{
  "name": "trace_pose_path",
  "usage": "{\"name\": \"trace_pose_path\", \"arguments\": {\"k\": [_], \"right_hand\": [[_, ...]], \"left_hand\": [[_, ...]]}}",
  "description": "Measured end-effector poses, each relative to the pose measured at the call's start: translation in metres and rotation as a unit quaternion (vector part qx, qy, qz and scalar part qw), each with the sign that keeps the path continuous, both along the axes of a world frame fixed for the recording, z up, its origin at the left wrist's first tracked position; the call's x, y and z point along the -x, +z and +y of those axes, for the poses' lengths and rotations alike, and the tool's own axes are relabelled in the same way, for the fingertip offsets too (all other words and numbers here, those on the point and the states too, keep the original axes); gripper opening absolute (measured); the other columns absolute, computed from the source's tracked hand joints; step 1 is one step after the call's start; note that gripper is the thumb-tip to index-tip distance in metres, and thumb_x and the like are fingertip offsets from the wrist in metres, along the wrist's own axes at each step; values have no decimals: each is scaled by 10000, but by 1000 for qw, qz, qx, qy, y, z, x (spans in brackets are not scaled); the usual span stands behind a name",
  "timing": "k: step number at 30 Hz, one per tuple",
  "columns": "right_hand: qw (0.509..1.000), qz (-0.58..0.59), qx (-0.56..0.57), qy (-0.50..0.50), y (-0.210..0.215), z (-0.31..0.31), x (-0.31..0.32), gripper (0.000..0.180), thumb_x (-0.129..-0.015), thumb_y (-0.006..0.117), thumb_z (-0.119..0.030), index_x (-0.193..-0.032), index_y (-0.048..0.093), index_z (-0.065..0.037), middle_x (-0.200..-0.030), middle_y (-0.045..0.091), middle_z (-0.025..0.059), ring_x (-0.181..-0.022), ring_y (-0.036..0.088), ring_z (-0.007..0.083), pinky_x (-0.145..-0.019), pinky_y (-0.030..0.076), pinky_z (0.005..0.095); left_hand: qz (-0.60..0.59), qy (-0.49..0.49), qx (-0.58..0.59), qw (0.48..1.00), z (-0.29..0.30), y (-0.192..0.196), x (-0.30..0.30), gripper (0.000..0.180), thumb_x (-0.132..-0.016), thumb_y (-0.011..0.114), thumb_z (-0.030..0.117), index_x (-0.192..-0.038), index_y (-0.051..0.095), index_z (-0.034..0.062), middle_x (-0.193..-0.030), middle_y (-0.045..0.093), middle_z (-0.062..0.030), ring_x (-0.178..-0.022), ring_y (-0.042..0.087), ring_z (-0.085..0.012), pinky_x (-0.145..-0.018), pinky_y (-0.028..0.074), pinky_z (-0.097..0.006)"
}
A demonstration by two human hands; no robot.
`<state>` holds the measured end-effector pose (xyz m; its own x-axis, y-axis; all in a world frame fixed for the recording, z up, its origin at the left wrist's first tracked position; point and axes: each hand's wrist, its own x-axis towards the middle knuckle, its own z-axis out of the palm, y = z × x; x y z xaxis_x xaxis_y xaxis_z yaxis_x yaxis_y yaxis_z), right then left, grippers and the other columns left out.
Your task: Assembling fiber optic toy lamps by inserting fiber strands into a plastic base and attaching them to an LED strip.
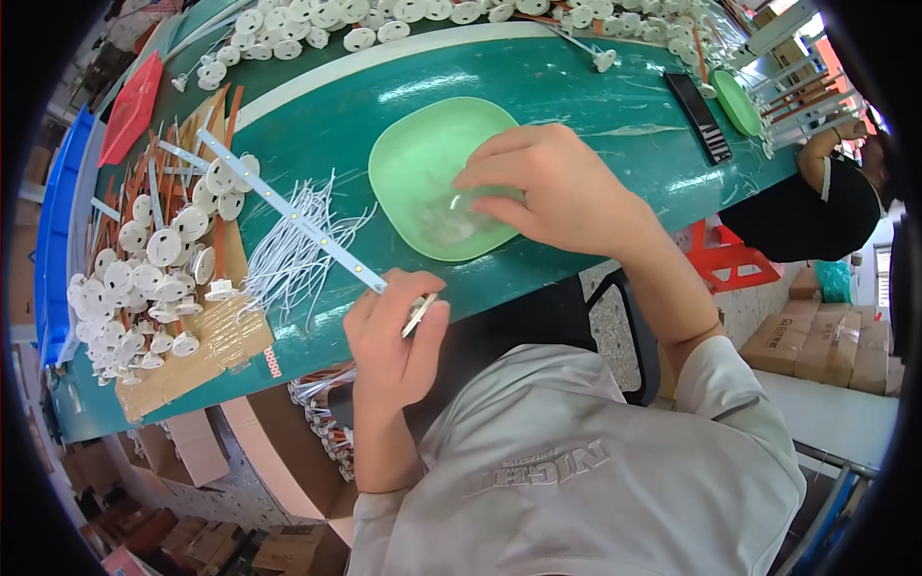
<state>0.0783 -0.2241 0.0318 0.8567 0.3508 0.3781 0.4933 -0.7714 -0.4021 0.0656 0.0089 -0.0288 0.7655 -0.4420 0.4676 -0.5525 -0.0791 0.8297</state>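
My left hand is closed around the white round end cap of an LED strip. The narrow pale strip, dotted with small yellow LEDs, slants up and left from my fingers, above a bundle of thin white wires. Over a light green bowl, my right hand reaches in with thumb and index finger apart. Small clear pieces lie in the bowl close under those fingertips. Whether one touches them is too small to make out.
Many white round caps on strips lie on cardboard at the left. More caps line the far edge. A black slotted piece and a second green bowl sit right. Another person's arm shows beyond.
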Motion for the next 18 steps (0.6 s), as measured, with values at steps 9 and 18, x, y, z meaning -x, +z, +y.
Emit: {"name": "trace_pose_path", "arguments": {"k": [9, 18], "right_hand": [[996, -21, -77, -38, -1, 3, 16, 216, -702, 764, -80, -907, 707, -40, -811, 691, 96, -667, 657, 230, -553, 520, 301], [985, -140, -95, -28, -15, -1, 17, 253, -683, 767, -58, -931, 713, -60, -903, 687, 98, -810, 661, 275, -691, 541, 347]], "left_hand": [[7, 25, -28, 999, -6, 5, 4, 72, -835, 637, 52, -887, 622, 5, -667, 558, -107, -550, 518, -209, -520, 380, -296], [-144, 142, -53, 978, -36, 42, -26, 61, -814, 687, 61, -818, 673, 2, -716, 658, -126, -570, 601, -238, -551, 430, -294]]}}
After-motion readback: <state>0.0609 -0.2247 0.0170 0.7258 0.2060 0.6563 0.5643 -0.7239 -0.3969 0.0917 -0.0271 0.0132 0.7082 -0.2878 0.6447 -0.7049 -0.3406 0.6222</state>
